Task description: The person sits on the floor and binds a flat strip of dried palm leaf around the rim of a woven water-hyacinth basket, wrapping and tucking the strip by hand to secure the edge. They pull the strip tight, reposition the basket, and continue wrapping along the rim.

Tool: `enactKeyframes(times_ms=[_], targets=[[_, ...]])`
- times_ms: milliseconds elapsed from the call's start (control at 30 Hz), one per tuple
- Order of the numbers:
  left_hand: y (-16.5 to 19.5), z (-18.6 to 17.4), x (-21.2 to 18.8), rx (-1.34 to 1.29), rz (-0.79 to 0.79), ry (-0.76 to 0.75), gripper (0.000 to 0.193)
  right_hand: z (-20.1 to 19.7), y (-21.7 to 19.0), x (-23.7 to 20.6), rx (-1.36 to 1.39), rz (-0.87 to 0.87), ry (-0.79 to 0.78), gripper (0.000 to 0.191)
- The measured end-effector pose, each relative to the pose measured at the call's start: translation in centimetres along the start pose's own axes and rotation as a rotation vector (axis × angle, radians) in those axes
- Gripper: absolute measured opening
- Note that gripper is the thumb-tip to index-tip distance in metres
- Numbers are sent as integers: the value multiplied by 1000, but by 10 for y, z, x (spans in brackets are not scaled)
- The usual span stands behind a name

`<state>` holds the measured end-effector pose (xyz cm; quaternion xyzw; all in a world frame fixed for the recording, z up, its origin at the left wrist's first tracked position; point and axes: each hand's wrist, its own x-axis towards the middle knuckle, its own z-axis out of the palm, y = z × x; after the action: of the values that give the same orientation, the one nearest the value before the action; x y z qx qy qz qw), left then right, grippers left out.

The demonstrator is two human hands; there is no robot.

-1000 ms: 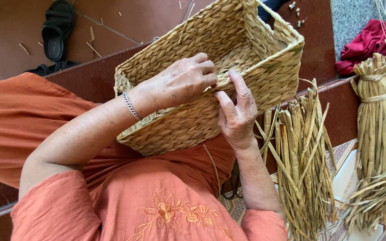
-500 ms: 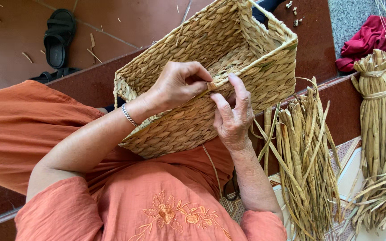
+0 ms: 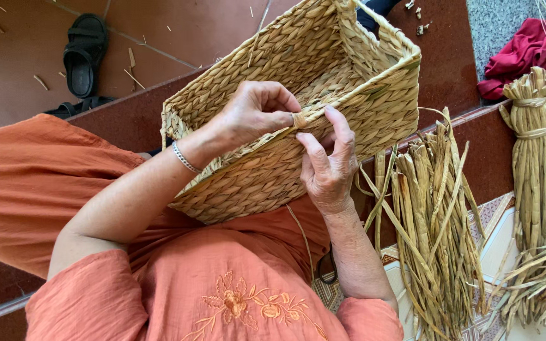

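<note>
Two hands: both at the near rim of one woven basket point(image 3: 273, 170), which rests on the lap against orange clothing point(image 3: 222, 297).
Basket position: centre of the view, tipped so its open mouth faces about 1 o'clock.
Long axis: runs from 8 o'clock to 2 o'clock, the far corner highest at 2 o'clock.
Left hand point(image 3: 254, 117): comes in from 8 o'clock, fingers curled together and pinched on a wrapped strand point(image 3: 299, 119) at the rim.
Right hand point(image 3: 327, 167): comes up from 6 o'clock, fingers point(image 3: 339, 126) slightly spread, the tips pressed to the rim just beside the strand; the palm lies against the basket's outer wall.
Wrist: a thin silver bracelet point(image 3: 184, 158) on the left arm.
Loose reeds point(image 3: 434, 215): a fan of dried stalks at 4 o'clock, just beside the right forearm.
Tied bundles point(image 3: 541, 158): bound stalks at 3 o'clock, well apart from the hands.
Red cloth point(image 3: 526, 47): at 2 o'clock on grey ground.
Sandal point(image 3: 83, 53): black, at 10 o'clock on the red tiled floor.
Change: a second ago the left hand lay flatter over the rim; it is now closed tighter on the strand, and the right fingertips have shifted up to meet it. The basket has kept its tilt.
</note>
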<state>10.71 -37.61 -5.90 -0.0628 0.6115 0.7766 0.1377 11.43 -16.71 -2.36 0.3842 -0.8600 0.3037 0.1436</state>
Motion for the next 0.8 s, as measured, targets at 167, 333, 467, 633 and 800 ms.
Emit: enactKeyframes(times_ms=[167,333,467,633,800], targets=[[-4,-6,3,112,-33,-65,14,-1,-1,-2,10,14,-5,39],[3,-13,10,341,13,-168,17,2,0,-5,-20,8,-12,42],[9,-8,7,494,170,-124,17,5,3,-5,-118,-29,-11,42],[9,-5,8,146,-42,-140,18,3,8,-2,-148,-45,13,42],[11,-12,18,305,-17,-198,19,-3,7,1,-128,-18,-29,41]])
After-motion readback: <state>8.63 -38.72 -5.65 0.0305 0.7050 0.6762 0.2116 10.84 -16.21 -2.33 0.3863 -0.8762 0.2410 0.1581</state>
